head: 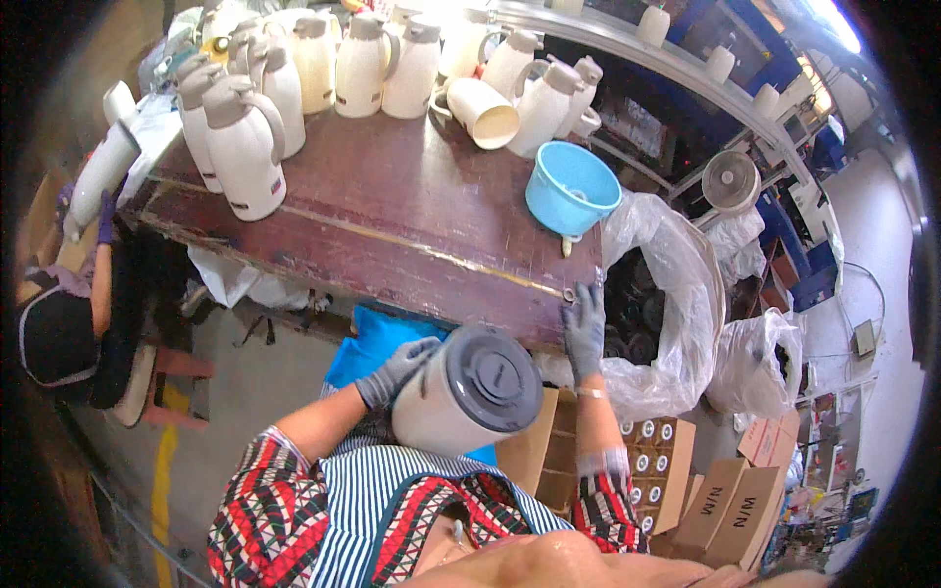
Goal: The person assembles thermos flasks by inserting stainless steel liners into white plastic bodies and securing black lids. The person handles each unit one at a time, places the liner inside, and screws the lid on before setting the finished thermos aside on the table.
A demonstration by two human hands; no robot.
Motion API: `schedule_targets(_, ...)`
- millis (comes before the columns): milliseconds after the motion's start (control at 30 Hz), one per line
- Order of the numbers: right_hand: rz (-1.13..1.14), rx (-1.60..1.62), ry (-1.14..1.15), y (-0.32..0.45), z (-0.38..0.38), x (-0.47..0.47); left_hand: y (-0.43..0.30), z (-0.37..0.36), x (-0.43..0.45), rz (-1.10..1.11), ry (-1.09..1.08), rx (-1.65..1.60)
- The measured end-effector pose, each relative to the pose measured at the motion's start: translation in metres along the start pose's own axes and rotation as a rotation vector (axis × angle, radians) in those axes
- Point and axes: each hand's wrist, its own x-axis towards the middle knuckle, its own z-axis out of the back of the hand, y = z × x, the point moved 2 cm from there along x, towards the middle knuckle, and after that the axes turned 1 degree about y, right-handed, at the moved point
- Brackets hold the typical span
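My left hand [401, 371], in a grey glove, grips the side of a white thermos jug [426, 419]. The jug lies tilted against my lap, its dark grey round base [496, 378] turned up toward the camera. At the table's right front corner is my right hand [586, 331], gloved as well, its thumb apart from the fingers and nothing visible in it. A small metal ring [569, 295] lies on the wooden table [412, 198] beside that thumb.
Several white jugs with grey lids [246, 147] crowd the table's back and left. A blue plastic basin [573, 191] stands near the right edge, by a large plastic bag [662, 382]. Cardboard boxes [724, 507] sit at right. A co-worker [62, 331] handles a jug at left.
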Motion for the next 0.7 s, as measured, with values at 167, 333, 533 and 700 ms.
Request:
schedule_targets(167,-0.028,1.098,0.31,0.1,0.104,-0.091,-0.171,-0.073,-0.005,-0.577,-0.001,0.842)
schedule_targets(333,-0.287,1.084,0.14,0.101,0.087,-0.125,-0.312,-0.1,0.003,-1.282,0.213,1.669)
schedule_targets(533,-0.334,0.892,0.115,0.085,0.003,-0.07,-0.319,-0.014,0.091,-0.533,0.441,2.429)
schedule_targets(700,0.104,0.519,0.111,0.088,-0.095,0.079,-0.279,0.086,0.156,-0.026,0.376,2.897)
